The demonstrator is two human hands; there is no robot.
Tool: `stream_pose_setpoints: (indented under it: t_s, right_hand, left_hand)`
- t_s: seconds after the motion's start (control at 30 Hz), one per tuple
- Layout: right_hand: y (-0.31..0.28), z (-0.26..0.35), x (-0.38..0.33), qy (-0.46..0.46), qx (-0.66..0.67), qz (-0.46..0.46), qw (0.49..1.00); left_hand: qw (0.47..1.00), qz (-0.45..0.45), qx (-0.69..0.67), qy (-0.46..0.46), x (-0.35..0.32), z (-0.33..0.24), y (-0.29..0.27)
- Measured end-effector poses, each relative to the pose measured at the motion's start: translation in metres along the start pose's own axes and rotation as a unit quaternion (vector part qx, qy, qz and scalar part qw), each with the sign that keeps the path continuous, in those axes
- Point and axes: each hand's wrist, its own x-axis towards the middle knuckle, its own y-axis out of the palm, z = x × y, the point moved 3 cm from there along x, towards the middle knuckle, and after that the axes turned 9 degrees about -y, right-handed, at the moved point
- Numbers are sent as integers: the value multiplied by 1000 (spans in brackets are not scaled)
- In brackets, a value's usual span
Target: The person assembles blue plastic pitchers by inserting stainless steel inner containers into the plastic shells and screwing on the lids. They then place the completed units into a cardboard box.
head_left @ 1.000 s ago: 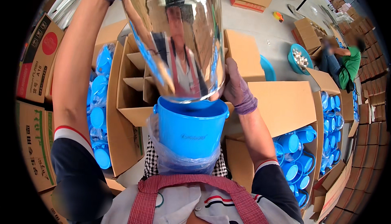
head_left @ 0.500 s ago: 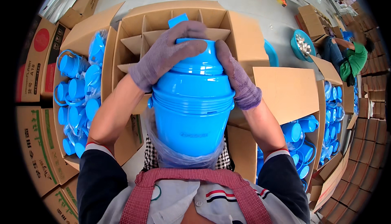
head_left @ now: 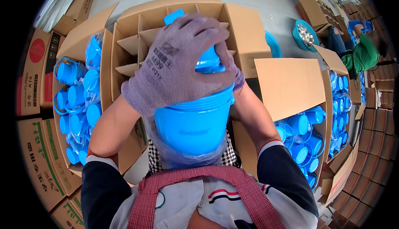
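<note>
A bright blue plastic vessel, bucket-shaped with a narrower stepped top, stands upright in front of my body. Clear plastic bag film is bunched around its lower part. My left hand, in a purple-grey glove, spreads across its top and shoulder with fingers curled over it. On the far right side of the top, my right hand, gloved alike, presses against the vessel and is partly hidden by the left. Just beyond, a divided carton lies open, with a small blue piece among its partitions.
Cartons at the left and right hold several blue handled vessels. A raised cardboard flap sits right of my right forearm. Farther right are a turquoise basin of small metallic parts and a person in green. Closed cartons stack at left.
My left hand has swung over the vessel's top and shoulder, now covering most of the upper part. My right hand has slid behind it. The person in green has shifted.
</note>
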Motion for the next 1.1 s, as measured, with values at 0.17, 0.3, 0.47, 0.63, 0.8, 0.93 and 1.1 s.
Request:
stream_pose_setpoints:
  t_s: [0.17,0.3,0.47,0.63,0.8,0.93,1.1]
  right_hand:
    - [20,13,3,67,-43,-81,994]
    - [-3,-3,0,47,-40,-64,996]
    - [32,26,4,106,-61,-50,991]
    - [40,40,10,149,-9,-67,987]
    - [22,35,12,82,-111,-33,990]
    - [22,32,16,102,-122,-56,986]
    - [33,51,12,130,-82,-52,987]
  left_hand:
    - [999,38,1,-17,-4,-2,2]
    - [995,61,76,-29,0,-20,5]
    - [999,48,-11,14,-11,-2,-8]
    - [990,4,-127,-53,-9,21,-2]
    - [983,60,-117,-130,6,14,2]
    - [990,56,-64,-111,11,17,4]
    - [963,102,-201,-145,7,26,1]
